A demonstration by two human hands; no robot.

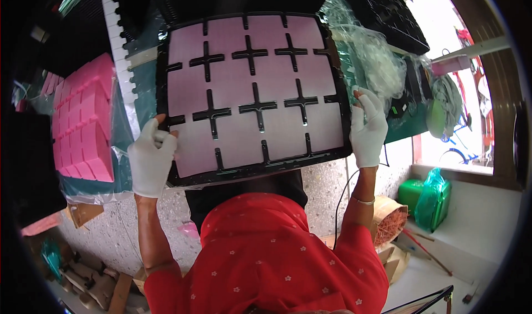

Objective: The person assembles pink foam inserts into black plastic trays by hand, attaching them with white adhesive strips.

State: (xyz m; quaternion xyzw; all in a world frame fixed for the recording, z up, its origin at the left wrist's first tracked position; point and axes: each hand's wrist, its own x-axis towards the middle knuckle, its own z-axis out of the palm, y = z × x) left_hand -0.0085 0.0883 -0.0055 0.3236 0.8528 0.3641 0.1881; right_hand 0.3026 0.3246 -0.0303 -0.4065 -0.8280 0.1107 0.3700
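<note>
Below a person's red shirt front, at the near edge of the green surface, lies a black tray with a pink lining broken by black crosses. The gloved left hand pinches its left rim; the gloved right hand has bent fingers at the right rim, its grip unclear. Pink blocks sit left; clear plastic lies beyond, right.

We count two gloves, one on our left hand, one on our right hand; between them, one black tray, six full crosses, twelve pink sections; below our right hand, one bracelet.
</note>
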